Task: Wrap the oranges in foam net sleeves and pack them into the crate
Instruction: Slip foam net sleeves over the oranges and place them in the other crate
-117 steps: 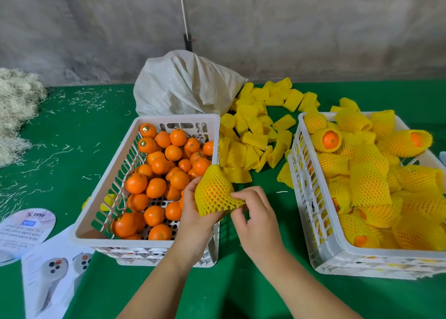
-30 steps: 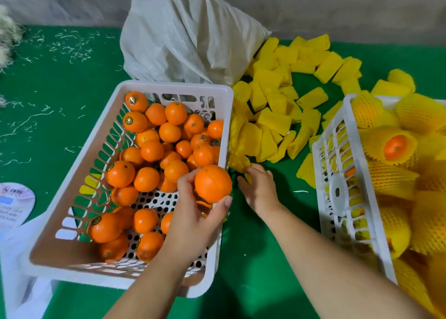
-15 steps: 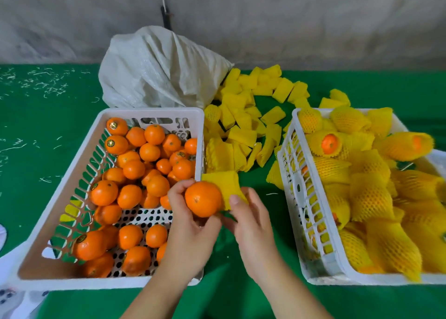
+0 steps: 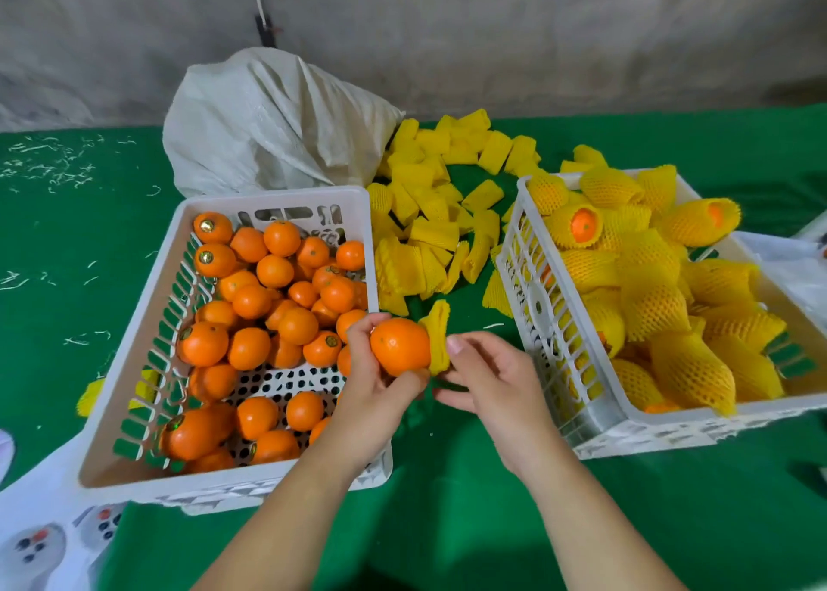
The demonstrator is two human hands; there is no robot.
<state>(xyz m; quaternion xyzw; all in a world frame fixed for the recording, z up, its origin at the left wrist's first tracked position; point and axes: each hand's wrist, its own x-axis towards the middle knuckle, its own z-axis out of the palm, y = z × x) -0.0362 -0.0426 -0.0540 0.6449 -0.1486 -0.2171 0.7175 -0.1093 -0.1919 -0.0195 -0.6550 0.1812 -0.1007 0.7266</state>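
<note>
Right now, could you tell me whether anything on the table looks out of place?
Yes: a yellow foam sleeve lies outside the left crate, against its left wall, apart from the sleeve pile, and pale shreds litter the green cloth.

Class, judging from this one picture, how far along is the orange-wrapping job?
Done: the right crate is heaped with sleeved oranges. In hand: the left hand grips a bare orange while the right hand pinches a foam sleeve against it. Left: many bare oranges fill the left crate.

Even, soft overhead light, faint shadows, slight motion blur, wide-angle edge bending.
</note>
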